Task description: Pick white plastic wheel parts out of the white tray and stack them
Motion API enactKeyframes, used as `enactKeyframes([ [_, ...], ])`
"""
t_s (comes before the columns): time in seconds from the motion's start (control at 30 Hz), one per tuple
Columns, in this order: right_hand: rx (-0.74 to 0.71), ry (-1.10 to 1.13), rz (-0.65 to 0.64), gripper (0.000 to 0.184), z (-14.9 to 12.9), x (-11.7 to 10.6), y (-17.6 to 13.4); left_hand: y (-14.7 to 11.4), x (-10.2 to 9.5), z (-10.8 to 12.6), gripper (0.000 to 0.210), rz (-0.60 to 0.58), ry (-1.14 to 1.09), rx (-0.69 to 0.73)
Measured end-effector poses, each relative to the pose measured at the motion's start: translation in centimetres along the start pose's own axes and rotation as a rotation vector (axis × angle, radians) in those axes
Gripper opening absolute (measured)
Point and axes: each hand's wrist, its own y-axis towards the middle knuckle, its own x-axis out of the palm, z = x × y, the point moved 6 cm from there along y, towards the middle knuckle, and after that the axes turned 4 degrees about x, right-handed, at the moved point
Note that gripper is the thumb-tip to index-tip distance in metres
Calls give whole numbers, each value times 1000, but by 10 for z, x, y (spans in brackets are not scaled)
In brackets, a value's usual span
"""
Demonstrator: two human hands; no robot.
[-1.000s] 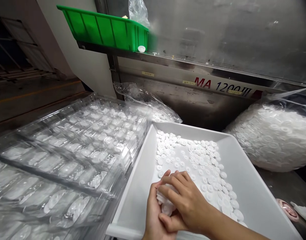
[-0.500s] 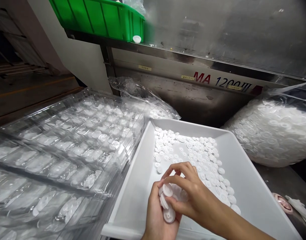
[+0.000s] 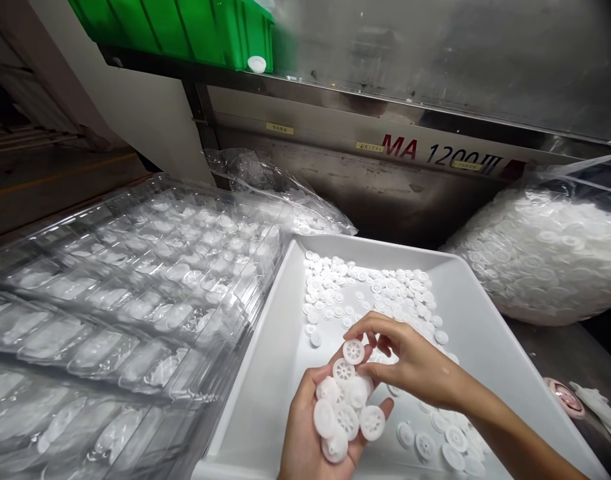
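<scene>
Picking through a handful of discs [image 3: 346,421] here, as I read the step. My left grip [image 3: 304,420] is palm up, cupped, holding the heap over the tray [image 3: 258,387]. My right grip [image 3: 410,357] is half curled, thumb and index at the far disc [image 3: 354,351]; can't tell if it's pinched. Loose discs [image 3: 455,439] lie on the tray floor, see-through packs [image 3: 105,293] sit just left. Next move, my guess: calls for a light pinch on one disc, left palm level, since the edge discs could slip off.
</scene>
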Motion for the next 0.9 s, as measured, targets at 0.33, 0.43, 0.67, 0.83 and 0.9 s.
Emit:
enactKeyframes([
  [0.33, 86, 140, -26, 21, 21, 5, 6, -1, 3, 3, 45, 49, -40, -48],
  [0.43, 111, 145, -38, 22, 25, 4, 6, 1, 2, 5, 47, 82, -33, -1],
  [0.67, 43, -78, -17, 38, 3, -16, -25, 5, -5, 7, 52, 103, -19, 62],
  [0.83, -247, -462, 14, 42, -13, 8, -53, 9, -10, 7, 52, 68, -25, 34],
  [0.9, -298, -532, 56, 37, -10, 17, -58, 10, -10, 7, 52, 47, -65, 5],
])
